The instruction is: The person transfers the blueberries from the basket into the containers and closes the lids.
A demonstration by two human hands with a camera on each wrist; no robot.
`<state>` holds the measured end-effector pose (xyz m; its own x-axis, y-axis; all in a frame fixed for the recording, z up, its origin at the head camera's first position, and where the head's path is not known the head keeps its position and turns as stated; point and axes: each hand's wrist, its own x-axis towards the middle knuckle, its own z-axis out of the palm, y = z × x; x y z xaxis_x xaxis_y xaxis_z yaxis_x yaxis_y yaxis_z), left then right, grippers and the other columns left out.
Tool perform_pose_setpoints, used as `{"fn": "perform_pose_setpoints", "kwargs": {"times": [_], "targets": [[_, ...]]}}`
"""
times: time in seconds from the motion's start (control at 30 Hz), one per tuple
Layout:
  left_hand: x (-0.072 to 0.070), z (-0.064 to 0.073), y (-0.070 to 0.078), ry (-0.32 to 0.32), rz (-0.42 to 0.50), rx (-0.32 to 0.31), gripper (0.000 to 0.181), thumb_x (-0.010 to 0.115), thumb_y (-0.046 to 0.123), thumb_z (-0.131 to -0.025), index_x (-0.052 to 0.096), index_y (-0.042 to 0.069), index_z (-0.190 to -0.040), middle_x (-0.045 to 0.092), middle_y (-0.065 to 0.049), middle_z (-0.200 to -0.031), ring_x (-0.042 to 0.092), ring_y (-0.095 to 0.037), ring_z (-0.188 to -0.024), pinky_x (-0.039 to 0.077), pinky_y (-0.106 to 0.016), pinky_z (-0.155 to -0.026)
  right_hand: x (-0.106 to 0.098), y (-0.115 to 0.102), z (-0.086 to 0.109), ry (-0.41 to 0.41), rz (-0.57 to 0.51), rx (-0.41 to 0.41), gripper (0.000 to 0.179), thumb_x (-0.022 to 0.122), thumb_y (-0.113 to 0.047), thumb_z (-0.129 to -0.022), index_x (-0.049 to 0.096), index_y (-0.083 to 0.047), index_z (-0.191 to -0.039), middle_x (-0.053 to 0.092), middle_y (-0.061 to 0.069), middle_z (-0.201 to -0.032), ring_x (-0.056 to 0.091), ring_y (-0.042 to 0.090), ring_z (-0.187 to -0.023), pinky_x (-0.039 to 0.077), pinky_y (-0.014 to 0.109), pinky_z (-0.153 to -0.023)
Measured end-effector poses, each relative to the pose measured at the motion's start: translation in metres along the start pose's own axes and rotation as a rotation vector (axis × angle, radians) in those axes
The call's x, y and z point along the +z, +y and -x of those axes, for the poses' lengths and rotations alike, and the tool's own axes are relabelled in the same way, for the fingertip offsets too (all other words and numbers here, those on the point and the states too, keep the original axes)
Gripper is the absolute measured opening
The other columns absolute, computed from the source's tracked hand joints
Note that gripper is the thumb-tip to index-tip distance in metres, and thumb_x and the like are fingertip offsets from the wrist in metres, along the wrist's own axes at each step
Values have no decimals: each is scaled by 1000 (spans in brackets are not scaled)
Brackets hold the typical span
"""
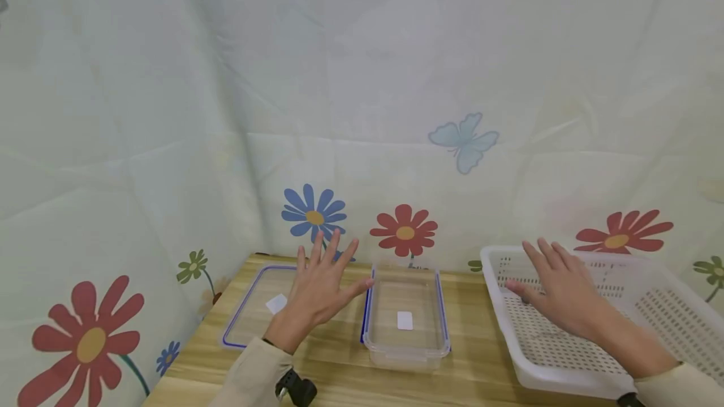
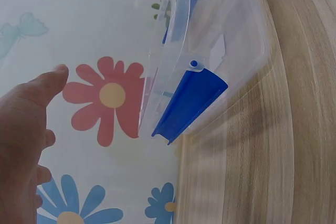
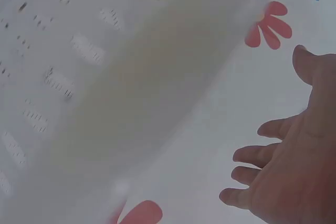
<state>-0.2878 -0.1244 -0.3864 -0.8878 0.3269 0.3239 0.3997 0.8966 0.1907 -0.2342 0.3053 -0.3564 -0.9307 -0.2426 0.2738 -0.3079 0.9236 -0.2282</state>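
My left hand (image 1: 317, 291) is raised with its fingers spread, between a flat clear lid (image 1: 244, 325) with a blue rim and a clear plastic food container (image 1: 404, 357). Blue clips run along the container's sides. One blue clip (image 2: 191, 103) hangs angled outward in the left wrist view, apart from the left thumb (image 2: 52, 80). Over a white perforated basket (image 1: 500, 319), my right hand (image 1: 568, 294) reaches with extended fingers and holds nothing. A small dark thing shows in the basket by the right thumb, too hidden to identify.
All of this stands on a wood-grain table (image 1: 469, 357). A pale curtain (image 1: 362, 80) printed with flowers and a butterfly hangs right behind the table. White labels lie on the lid and in the container's area.
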Motion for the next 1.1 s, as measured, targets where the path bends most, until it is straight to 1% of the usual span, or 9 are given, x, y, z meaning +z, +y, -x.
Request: {"fn": "perform_pose_setpoints", "kwargs": {"times": [0.17, 0.33, 0.4, 0.53, 0.63, 0.77, 0.87, 0.97, 1.1], "targets": [[1, -1, 1, 1, 33, 8, 90, 52, 75, -97, 32, 23, -169, 13, -17, -176, -4, -42, -161, -3, -74, -122, -7, 9, -2, -12, -4, 10, 93, 60, -55, -104, 28, 11, -161, 24, 45, -160, 19, 66, -146, 16, 81, -113], [4, -1, 1, 15, 69, 21, 90, 54, 74, -97, 36, 22, -168, 15, -17, -175, 1, -44, -161, -1, -74, -122, -15, 19, -4, -18, -26, 7, 92, 64, -53, -103, 30, 11, -160, 27, 46, -159, 22, 67, -145, 18, 82, -112], [6, -1, 0, 26, 87, 22, 89, 55, 74, -97, 38, 22, -167, 17, -17, -175, 3, -45, -161, 2, -76, -121, -20, 23, -5, -23, -31, 7, 91, 65, -52, -103, 32, 10, -160, 28, 45, -159, 23, 67, -144, 20, 84, -110], [11, 0, -1, 32, 138, 14, 88, 58, 72, -96, 40, 21, -166, 19, -16, -175, 4, -45, -160, 4, -77, -120, -28, 34, -7, -34, -52, 10, 89, 67, -49, -103, 33, 9, -160, 30, 45, -158, 26, 68, -142, 24, 86, -105], [14, 1, -1, 28, 166, 6, 88, 60, 70, -96, 40, 21, -166, 18, -15, -175, 3, -44, -160, 2, -77, -120, -34, 42, -9, -30, -78, 0, 87, 69, -46, -102, 34, 11, -158, 33, 45, -155, 30, 67, -140, 27, 86, -104], [18, 2, -2, 33, 196, 11, 87, 61, 68, -96, 41, 20, -166, 18, -16, -175, 4, -44, -160, 2, -78, -119, -39, 54, -10, -21, -91, -23, 84, 71, -40, -103, 35, 14, -156, 39, 45, -152, 38, 65, -137, 33, 83, -103], [20, 2, -1, 28, 227, 15, 85, 62, 66, -97, 40, 20, -166, 17, -15, -175, 4, -44, -160, 2, -78, -120, -42, 62, -10, -15, -95, -33, 80, 71, -37, -103, 37, 13, -156, 43, 44, -150, 43, 64, -134, 37, 82, -101], [22, 2, -1, 25, 258, 15, 84, 63, 64, -98, 40, 20, -166, 18, -15, -175, 5, -44, -161, 5, -78, -120, -44, 70, -10, -5, -104, -44, 77, 72, -34, -103, 40, 12, -154, 46, 43, -148, 47, 64, -131, 39, 82, -99], [28, 2, 0, 36, 290, 21, 84, 64, 62, -98, 42, 17, -165, 24, -18, -173, 11, -47, -159, 12, -80, -118, -46, 78, -11, -15, -94, -25, 78, 73, -37, -102, 43, 13, -153, 47, 42, -147, 47, 63, -131, 39, 82, -99]]}}
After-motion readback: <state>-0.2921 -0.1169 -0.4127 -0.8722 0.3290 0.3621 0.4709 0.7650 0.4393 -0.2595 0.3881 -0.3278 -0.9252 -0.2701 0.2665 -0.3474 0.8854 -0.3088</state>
